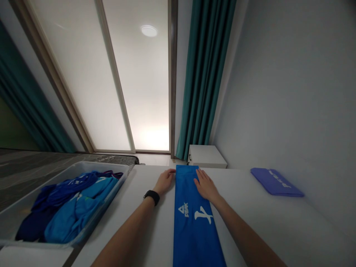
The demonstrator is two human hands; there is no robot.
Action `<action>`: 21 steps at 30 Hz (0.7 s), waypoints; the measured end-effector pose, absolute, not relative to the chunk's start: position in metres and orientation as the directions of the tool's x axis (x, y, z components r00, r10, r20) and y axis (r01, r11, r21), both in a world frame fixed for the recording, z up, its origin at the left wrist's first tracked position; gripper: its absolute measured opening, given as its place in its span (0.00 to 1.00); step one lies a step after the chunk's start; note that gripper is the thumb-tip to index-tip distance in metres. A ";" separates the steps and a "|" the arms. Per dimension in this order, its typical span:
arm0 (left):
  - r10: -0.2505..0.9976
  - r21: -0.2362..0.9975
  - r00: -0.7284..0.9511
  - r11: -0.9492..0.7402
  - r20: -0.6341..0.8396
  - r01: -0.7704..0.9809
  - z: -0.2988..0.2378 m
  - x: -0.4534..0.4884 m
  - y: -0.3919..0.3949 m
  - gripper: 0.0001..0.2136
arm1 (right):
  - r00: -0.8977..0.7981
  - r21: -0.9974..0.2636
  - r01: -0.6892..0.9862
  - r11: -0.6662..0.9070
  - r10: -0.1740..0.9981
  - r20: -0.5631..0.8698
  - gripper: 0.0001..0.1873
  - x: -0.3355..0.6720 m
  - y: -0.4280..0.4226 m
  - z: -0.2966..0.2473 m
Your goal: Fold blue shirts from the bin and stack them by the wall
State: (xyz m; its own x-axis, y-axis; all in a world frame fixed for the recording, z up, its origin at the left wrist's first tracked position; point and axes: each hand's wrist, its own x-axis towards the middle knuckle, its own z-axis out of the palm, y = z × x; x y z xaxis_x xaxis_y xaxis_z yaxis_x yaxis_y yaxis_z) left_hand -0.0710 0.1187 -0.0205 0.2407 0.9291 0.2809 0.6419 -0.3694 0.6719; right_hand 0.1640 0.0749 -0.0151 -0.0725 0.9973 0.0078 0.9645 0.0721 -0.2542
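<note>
A bright blue shirt, folded into a long narrow strip, lies lengthwise on the white table. White "PEAK" lettering and a white mark show on its upper side. My right hand rests flat on the strip's right edge near the far end, fingers stretched out. At the opposite edge, my left hand lies with its fingertips beside or touching the cloth; its fingers are extended and slightly bent. A black watch is on my left wrist.
A translucent plastic bin with crumpled blue and navy clothes stands at the left. On the right, against the wall, lies a folded purple-blue garment with white lettering. Beyond the table are a white cabinet, a teal curtain and frosted sliding doors.
</note>
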 end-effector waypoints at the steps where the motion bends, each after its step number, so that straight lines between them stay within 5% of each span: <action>1: 0.929 0.681 0.233 -0.369 0.287 0.632 -0.019 -0.072 0.117 0.18 | -0.080 -0.256 0.963 0.079 0.997 0.005 0.34 0.170 0.071 -0.016; 21: 0.920 0.598 0.312 -0.390 0.236 0.700 -0.018 -0.069 0.122 0.14 | -0.023 -0.319 0.945 0.072 0.987 0.156 0.21 0.167 0.097 -0.016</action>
